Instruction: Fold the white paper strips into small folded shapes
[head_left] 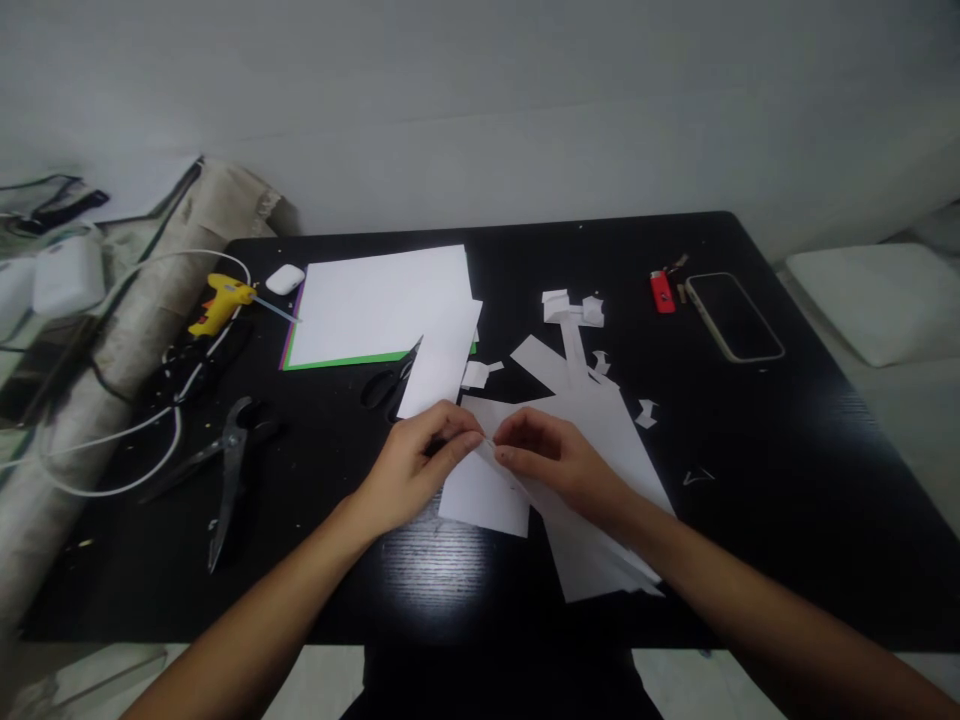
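Pinching a small paper piece [489, 443] mid-frame: left hand [420, 455] and right hand [559, 455], both nearly closed. Cut scraps [646, 413] right of centre; stacked sheets [382, 300] upper left look uncut. Handwork seemingly unfinished.

The bare left hand [420, 458] and bare right hand [564, 462] pinch a thin white paper piece [489, 445] over loose white paper sheets [486, 495] on the black wood-grain tabletop [795, 500], right of a yellow glue gun [220, 306].

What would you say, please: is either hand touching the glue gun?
No: the left hand and right hand are over paper, well away from the glue gun.
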